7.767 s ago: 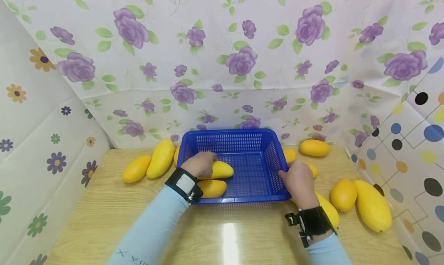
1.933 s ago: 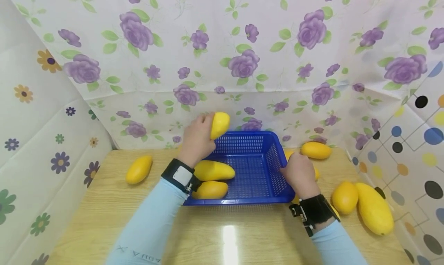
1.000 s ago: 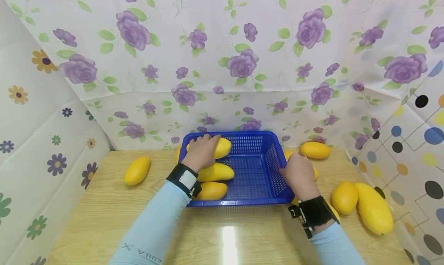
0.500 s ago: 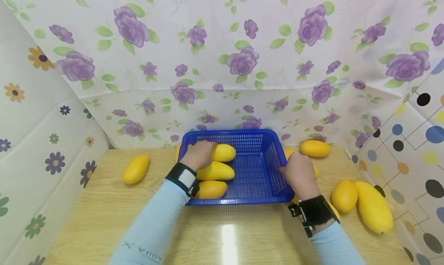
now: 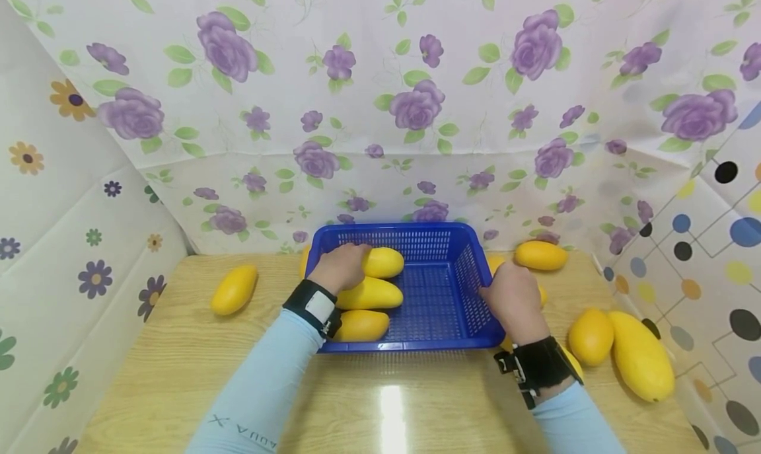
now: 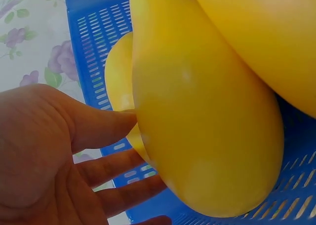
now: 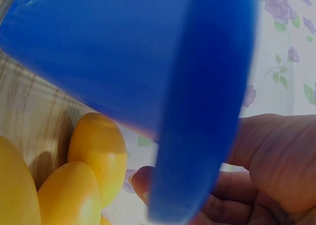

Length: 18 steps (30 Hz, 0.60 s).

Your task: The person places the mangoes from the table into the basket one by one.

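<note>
Held far mango (image 5: 383, 262) in blue basket (image 5: 410, 345) with half-curled fingers of left hand (image 5: 340, 267); gripped its right-side rim with closed right hand (image 5: 514, 301). Judged mango firm, light, slick: best cupped mid-length.

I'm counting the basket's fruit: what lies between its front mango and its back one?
A long yellow mango lies between the front mango and the back mango; the head view shows all three in the basket.
</note>
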Each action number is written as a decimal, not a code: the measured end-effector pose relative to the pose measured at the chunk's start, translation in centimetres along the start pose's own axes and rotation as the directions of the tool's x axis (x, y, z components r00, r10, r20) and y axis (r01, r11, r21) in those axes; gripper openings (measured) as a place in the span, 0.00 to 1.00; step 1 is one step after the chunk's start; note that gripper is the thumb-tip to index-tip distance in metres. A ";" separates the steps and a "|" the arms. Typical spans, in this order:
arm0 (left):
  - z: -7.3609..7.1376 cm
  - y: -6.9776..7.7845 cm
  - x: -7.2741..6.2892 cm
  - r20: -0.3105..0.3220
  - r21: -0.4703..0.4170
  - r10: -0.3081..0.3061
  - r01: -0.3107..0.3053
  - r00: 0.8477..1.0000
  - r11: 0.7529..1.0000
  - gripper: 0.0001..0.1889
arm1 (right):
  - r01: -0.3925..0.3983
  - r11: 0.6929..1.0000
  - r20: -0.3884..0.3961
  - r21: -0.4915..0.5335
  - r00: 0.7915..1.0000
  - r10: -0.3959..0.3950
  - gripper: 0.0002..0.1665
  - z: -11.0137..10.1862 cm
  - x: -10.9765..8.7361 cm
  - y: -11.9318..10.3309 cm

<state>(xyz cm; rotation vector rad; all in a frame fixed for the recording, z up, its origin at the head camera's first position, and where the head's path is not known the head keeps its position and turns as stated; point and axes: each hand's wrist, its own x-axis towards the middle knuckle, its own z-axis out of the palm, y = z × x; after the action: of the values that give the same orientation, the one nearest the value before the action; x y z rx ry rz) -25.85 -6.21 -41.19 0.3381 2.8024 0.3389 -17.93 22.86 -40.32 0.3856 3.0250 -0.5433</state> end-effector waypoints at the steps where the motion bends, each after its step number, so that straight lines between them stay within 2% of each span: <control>1: 0.0 0.0 0.0 0.000 0.002 0.001 -0.001 1.000 1.000 0.27 | 0.002 1.000 -0.004 -0.002 1.000 -0.002 0.19 0.0 0.0 0.0; 12: -0.6 -0.2 -0.8 0.006 -0.008 -0.011 0.011 1.000 1.000 0.27 | -0.012 1.000 0.003 -0.003 1.000 0.012 0.17 0.1 0.1 0.1; 15: -0.9 -0.4 -1.0 -0.035 -0.019 -0.001 0.000 0.999 1.000 0.27 | -0.012 1.000 0.001 -0.008 1.000 0.012 0.17 0.2 0.1 0.1; 18: -1.5 -0.6 -1.3 -0.126 -0.015 0.036 -0.038 0.991 0.999 0.27 | -0.013 1.000 0.002 -0.008 1.000 0.013 0.17 0.2 0.1 0.1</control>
<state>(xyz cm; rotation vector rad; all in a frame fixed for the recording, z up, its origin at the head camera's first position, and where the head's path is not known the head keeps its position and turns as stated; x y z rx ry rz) -25.27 -7.42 -39.61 0.3773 2.9169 0.4062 -18.06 22.88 -40.52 0.4038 3.0198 -0.5301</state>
